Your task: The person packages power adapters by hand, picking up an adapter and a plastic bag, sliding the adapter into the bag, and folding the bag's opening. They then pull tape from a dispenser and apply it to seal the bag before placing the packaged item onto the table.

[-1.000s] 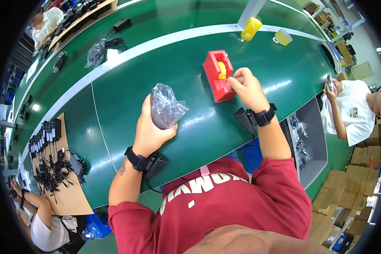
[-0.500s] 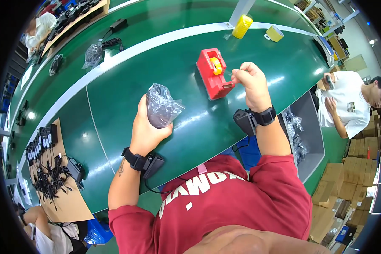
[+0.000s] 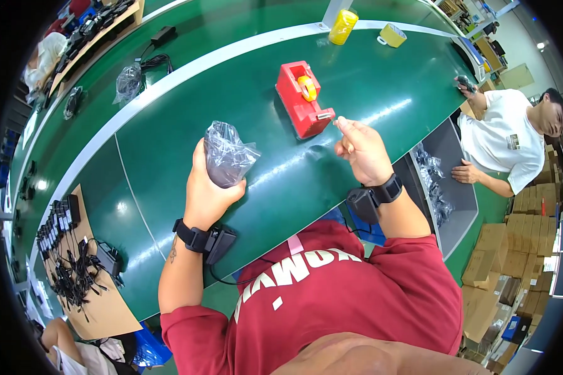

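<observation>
A long green-topped bench (image 3: 169, 156) with a pale stripe along its length curves across the view, and the person in a dark red shirt leans over its near edge; a second person in a white shirt (image 3: 503, 137) sits well apart at the right end, beside a grey tray of small bagged parts (image 3: 447, 181); stacked brown cardboard boxes (image 3: 513, 250) stand on the floor at the right; a tan board covered with black cables and adapters (image 3: 69, 250) lies at the left; a red plastic tape dispenser with a yellow roll (image 3: 302, 100) stands on the bench ahead of the right hand; the left hand (image 3: 209, 187) is closed around a dark object wrapped in a crinkled clear plastic bag (image 3: 227, 156), holding it upright just above the bench; the right hand (image 3: 363, 150) is raised just beside the dispenser's cutter end, its fingertips (image 3: 343, 124) pinched together, though what they pinch is too small to tell; both wrists carry black bands with small black units.
</observation>
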